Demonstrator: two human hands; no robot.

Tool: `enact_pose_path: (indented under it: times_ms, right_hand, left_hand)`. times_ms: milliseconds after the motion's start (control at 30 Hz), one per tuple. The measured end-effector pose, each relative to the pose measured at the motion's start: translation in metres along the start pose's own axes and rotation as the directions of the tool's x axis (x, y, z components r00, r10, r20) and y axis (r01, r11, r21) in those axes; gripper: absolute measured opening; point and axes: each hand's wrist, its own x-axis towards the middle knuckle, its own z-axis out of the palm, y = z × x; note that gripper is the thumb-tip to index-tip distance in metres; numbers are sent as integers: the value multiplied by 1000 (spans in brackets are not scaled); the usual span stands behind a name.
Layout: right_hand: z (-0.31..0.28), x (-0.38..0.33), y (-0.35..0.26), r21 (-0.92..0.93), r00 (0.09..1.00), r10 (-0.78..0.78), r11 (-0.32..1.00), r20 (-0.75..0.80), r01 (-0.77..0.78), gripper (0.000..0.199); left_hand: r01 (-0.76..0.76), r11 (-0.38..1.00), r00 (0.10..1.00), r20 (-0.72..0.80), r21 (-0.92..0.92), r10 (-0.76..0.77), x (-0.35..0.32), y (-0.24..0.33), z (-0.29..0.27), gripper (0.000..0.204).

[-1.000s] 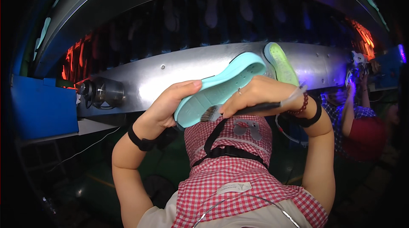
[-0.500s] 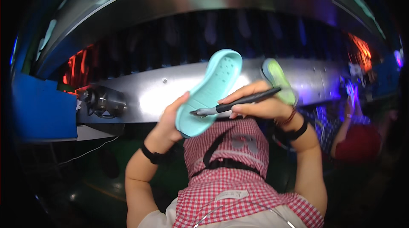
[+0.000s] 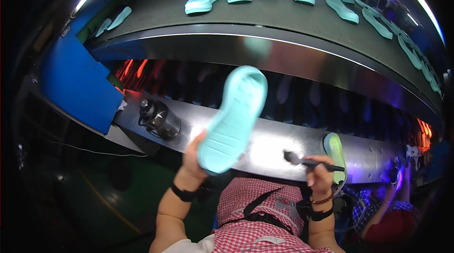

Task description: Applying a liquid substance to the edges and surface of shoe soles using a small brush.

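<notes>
Turquoise sole (image 3: 231,125) and brush (image 3: 311,162)
Left hand (image 3: 192,158) clasps the sole; right hand (image 3: 320,177), right of the sole, curls closed around the brush.

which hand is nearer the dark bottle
Left: the left hand, gripping the sole, is just right of the bottle; the right hand, holding the brush, is farther right.
</notes>
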Motion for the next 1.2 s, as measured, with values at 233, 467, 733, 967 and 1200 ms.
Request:
enact_pose_path:
  times_ms: [233,467,733,967,1200]
  right_hand:
    - [-27,10,21,139,976,116,986,-187,-91,21]
    - [-28,6,35,235,942,200,962,-268,-137,21]
    - [-28,-2,30,146,927,159,983,-339,-115,23]
    - [-47,-9,17,120,945,103,990,-310,-68,22]
    - [-29,-3,14,53,976,148,988,-158,-142,19]
  left_hand:
    - [-571,753,727,224,-326,649,98,246,22,71]
    - [-161,-447,510,462,880,726,208,233,44,70]
    - [-504,-562,268,737,656,620,175,208,44,23]
    - [-468,863,877,219,189,428,70,122,-21,49]
    - [-55,998,984,168,15,52,34,-30,-113,76]
